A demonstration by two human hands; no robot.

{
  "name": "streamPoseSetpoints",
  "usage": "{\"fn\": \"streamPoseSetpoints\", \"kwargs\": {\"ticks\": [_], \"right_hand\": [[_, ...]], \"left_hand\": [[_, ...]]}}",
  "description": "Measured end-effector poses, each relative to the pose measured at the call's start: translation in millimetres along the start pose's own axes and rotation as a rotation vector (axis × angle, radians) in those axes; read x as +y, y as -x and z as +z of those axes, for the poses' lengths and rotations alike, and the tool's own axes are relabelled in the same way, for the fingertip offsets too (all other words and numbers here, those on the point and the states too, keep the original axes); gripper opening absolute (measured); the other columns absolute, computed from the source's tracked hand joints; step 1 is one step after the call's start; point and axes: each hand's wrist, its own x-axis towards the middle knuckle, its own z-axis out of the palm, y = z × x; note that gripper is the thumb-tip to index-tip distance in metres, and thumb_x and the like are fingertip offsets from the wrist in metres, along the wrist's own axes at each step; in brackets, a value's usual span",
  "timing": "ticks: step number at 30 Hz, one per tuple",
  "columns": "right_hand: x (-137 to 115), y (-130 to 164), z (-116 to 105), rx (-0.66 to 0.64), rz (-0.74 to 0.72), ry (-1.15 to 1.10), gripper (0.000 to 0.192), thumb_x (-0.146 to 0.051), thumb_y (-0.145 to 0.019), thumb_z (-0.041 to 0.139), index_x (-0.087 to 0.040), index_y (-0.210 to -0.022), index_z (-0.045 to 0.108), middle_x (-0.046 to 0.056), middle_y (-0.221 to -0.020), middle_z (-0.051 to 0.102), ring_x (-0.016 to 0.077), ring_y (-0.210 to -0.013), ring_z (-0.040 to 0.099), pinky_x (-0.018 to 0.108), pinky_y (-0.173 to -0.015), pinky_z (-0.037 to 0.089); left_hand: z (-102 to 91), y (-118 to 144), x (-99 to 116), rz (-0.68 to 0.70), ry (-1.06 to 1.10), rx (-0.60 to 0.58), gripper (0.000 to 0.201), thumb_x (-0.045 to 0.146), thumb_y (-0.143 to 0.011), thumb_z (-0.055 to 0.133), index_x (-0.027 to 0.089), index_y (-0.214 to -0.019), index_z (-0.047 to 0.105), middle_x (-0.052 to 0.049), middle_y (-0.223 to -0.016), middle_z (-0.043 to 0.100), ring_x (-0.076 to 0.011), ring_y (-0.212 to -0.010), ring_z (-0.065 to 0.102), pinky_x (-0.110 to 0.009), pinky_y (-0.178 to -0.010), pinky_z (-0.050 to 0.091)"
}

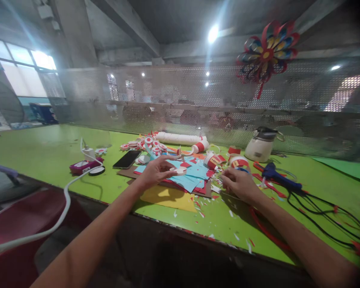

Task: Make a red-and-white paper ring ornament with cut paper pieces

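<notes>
My left hand [157, 171] is over the paper pile, holding a small round white paper piece [180, 171] between thumb and fingers. My right hand [237, 183] is to the right of the pile with its fingers curled together; what they hold, if anything, I cannot make out. Just behind it stands a red and white paper cup [239, 161], with a bit of blue showing by the knuckles. Light blue paper pieces [187, 183] lie over red and brown sheets between my hands. A yellow sheet [171, 199] sticks out in front.
Red and white round paper pieces [150, 142] are heaped at the back, near a white roll [180, 138]. A phone [127, 159] and a purple power box [85, 166] lie left. A blue glue gun [280, 179] with black cords and a white kettle [260, 146] are right.
</notes>
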Motion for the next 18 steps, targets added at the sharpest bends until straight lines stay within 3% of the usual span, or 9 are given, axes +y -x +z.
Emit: {"fn": "streamPoseSetpoints", "kwargs": {"ticks": [4, 9, 14, 18], "right_hand": [[0.8, 0.2, 0.6, -0.014, 0.005, -0.02, 0.022, -0.035, -0.08, 0.046, -0.019, -0.068, 0.054, 0.002, -0.053, 0.06, 0.016, -0.048, 0.057, 0.028, -0.052, 0.042], [2.7, 0.0, 2.2, -0.012, 0.011, -0.076, 0.02, -0.036, -0.078, 0.047, -0.02, -0.066, 0.052, 0.001, -0.051, 0.06, 0.0162, -0.046, 0.057, 0.028, -0.05, 0.043], [4.2, 0.4, 3.8, -0.016, 0.013, -0.085, 0.019, -0.035, -0.077, 0.048, -0.02, -0.066, 0.052, 0.0, -0.05, 0.06, 0.0162, -0.044, 0.058, 0.028, -0.05, 0.043], [6.8, 0.4, 7.8, -0.046, -0.014, -0.122, 0.018, -0.034, -0.078, 0.047, -0.02, -0.067, 0.051, 0.0, -0.049, 0.06, 0.016, -0.043, 0.057, 0.027, -0.047, 0.042]], "left_hand": [[-0.1, -0.5, 2.6, -0.068, 0.086, -0.037, 0.037, 0.03, -0.07, 0.07, 0.014, -0.098, 0.052, -0.005, -0.079, 0.068, -0.0142, -0.073, 0.064, -0.027, -0.065, 0.05], [-2.9, -1.1, 3.4, -0.064, -0.042, -0.048, 0.023, 0.033, -0.072, 0.067, 0.014, -0.08, 0.058, -0.002, -0.066, 0.065, -0.0109, -0.058, 0.06, -0.023, -0.055, 0.046], [-2.8, -1.9, 0.6, -0.271, -0.08, -0.145, 0.029, 0.041, -0.076, 0.061, 0.012, -0.077, 0.058, -0.005, -0.06, 0.065, -0.0111, -0.049, 0.058, -0.024, -0.051, 0.046], [-1.5, -1.1, -1.5, -0.322, -0.103, -0.139, 0.026, 0.037, -0.077, 0.059, 0.012, -0.07, 0.056, -0.006, -0.06, 0.064, -0.0112, -0.051, 0.058, -0.024, -0.051, 0.045]]}}
